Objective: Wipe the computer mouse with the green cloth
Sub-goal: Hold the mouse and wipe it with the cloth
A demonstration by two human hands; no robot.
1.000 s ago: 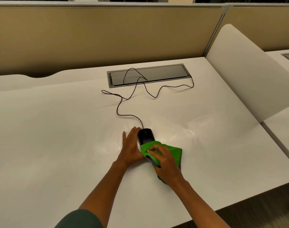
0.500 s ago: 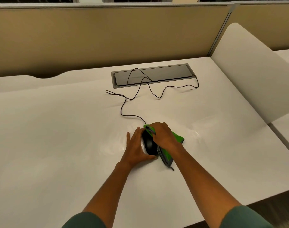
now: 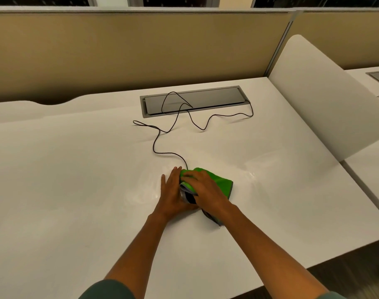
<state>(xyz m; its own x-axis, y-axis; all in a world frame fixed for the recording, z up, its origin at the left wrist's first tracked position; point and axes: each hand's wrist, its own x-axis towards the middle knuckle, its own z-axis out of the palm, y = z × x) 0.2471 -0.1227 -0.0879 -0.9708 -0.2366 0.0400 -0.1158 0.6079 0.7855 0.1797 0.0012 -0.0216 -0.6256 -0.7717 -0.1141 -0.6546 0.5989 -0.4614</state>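
A black wired computer mouse (image 3: 190, 197) lies on the white desk (image 3: 76, 180); only a small dark patch of it shows between my two hands. The green cloth (image 3: 222, 183) with a grey edge is draped over the mouse's front and right side. My right hand (image 3: 202, 186) presses the cloth down on top of the mouse. Against the mouse's left side rests my left hand (image 3: 172, 195), its fingers flat along it, holding it in place.
The mouse's black cable (image 3: 162, 147) snakes back to a grey cable hatch (image 3: 192, 101) set in the desk. A tan partition (image 3: 119, 50) closes the back. A white divider panel (image 3: 326, 100) stands at the right, with the desk's front edge nearby.
My right hand has slid the cloth from the mouse's rear to its front and over its top, so the mouse is now mostly covered. My left hand stayed at its side.
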